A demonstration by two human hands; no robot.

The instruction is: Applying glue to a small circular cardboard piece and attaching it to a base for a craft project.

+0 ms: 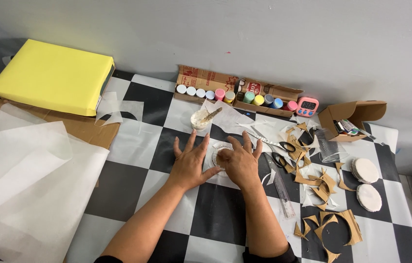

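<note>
Hands (215,163) flat on round white disc (219,157).

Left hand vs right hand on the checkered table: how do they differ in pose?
The left hand lies flat with fingers spread, mostly beside the small round paper-covered disc; the right hand sits over the disc's right side, covering part of it. The left hand's fingers angle up and right; the right hand's fan wider, toward the black-handled scissors. Both rest palm down, and neither grips anything.
</note>
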